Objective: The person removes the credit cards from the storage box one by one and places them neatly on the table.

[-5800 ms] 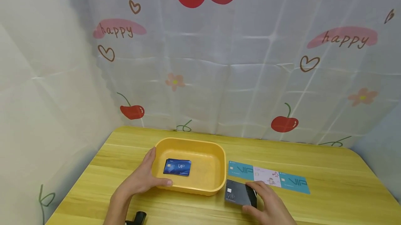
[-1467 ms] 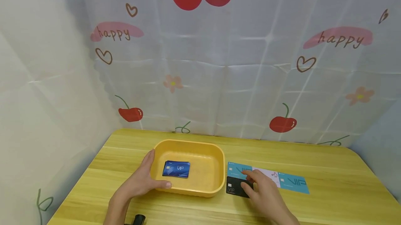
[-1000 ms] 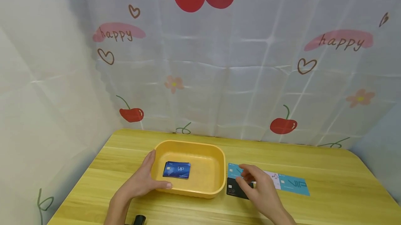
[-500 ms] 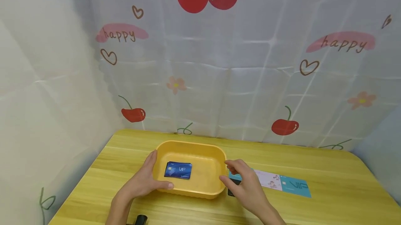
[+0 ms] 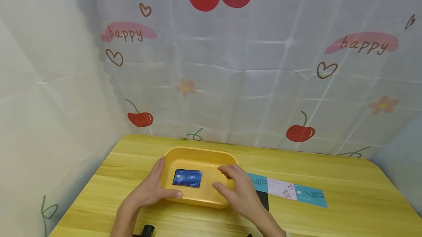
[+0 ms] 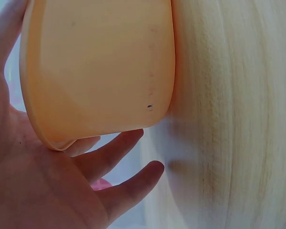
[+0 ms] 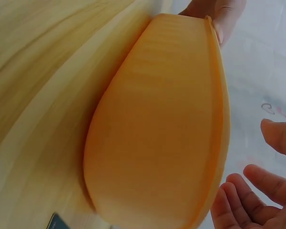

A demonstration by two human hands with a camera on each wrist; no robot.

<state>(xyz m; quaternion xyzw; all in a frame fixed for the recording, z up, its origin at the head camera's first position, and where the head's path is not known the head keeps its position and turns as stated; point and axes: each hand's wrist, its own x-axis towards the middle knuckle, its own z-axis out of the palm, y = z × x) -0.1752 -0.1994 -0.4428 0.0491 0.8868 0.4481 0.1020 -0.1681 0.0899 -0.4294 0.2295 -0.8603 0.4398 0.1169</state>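
Note:
A yellow plastic tub (image 5: 201,154) stands on the wooden table with a dark blue VIP card (image 5: 187,178) flat on its floor. My left hand (image 5: 163,180) holds the tub's left end, thumb along the front rim; in the left wrist view the palm (image 6: 43,186) presses the tub's rim (image 6: 47,138). My right hand (image 5: 221,177) hovers over the tub's right end with fingers relaxed and spread, holding nothing. In the right wrist view its fingers (image 7: 257,191) sit just off the tub's wall (image 7: 152,129).
Right of the tub lies a row of cards: a teal card (image 5: 260,182), a white card (image 5: 281,188), another teal card (image 5: 311,195). A black card (image 5: 263,201) lies in front of them. A small dark object (image 5: 146,229) sits at the table's front edge. A printed curtain hangs behind.
My right hand left the black card on the table and moved left from the card row to above the tub's right end. The left hand and the tub stayed put.

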